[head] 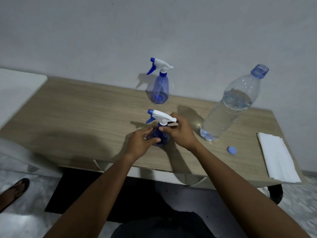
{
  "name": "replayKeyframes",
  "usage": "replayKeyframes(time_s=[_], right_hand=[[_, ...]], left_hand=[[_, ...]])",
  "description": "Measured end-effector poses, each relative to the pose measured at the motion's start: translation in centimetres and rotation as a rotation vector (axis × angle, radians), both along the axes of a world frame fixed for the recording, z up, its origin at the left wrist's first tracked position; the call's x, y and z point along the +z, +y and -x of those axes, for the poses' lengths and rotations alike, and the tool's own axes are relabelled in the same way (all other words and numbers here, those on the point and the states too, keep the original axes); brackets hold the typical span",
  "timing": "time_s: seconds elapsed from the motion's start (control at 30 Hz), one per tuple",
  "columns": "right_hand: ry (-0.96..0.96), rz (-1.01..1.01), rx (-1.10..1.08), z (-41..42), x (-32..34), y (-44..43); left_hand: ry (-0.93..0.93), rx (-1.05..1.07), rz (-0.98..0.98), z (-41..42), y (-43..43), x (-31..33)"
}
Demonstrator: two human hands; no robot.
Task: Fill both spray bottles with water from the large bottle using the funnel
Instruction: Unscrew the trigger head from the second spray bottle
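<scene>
The near spray bottle (162, 124) was stood upright toward the front middle of the wooden table (77, 117), and it was gripped from both sides. Its blue body was wrapped by the curled fingers of the left hand (140, 143), thumb laid across the front. The collar just under the white trigger head was pinched by the right hand (180, 133), thumb and fingertips closed on it, with the nozzle turned to the left.

Behind it, near the wall (188, 31), the far spray bottle (160, 88) was seen upright and untouched, trigger head fitted and nozzle also turned left; how much it held could not be told.

To the right, well apart from both hands, the large bottle (229, 107) was stood with its mouth uncapped and water showing up to around the shoulder. Its blue cap (232, 149) was left flat on the table just in front of it, toward the right edge.

Further right, at the table's corner, a folded white cloth (277, 157) was laid, slightly overhanging the front edge — whether cloth or paper could not be made out.

At the lower left, on the pale floor (25, 220), a foot in a dark sandal (14, 191) was caught at the frame's edge.
</scene>
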State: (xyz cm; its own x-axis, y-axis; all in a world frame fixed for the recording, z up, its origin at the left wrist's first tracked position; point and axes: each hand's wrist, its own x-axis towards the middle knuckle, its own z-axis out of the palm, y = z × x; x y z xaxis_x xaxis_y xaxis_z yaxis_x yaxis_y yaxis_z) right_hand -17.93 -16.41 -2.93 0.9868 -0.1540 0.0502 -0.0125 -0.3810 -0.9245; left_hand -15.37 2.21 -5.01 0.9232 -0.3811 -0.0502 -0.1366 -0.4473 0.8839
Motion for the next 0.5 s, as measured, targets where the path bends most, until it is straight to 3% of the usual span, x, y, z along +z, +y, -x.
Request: replayKeyframes(time_s=[0.2,0.5], right_hand=[[0.064,0.006,0.125,-0.2,1.0,-0.9],[0.008,0.135,0.030,-0.2,1.0,0.5]], left_hand=[[0.044,-0.035,-0.036,-0.6,0.6,0.2],[0.078,-0.052,-0.099,-1.2,0.6,0.2]])
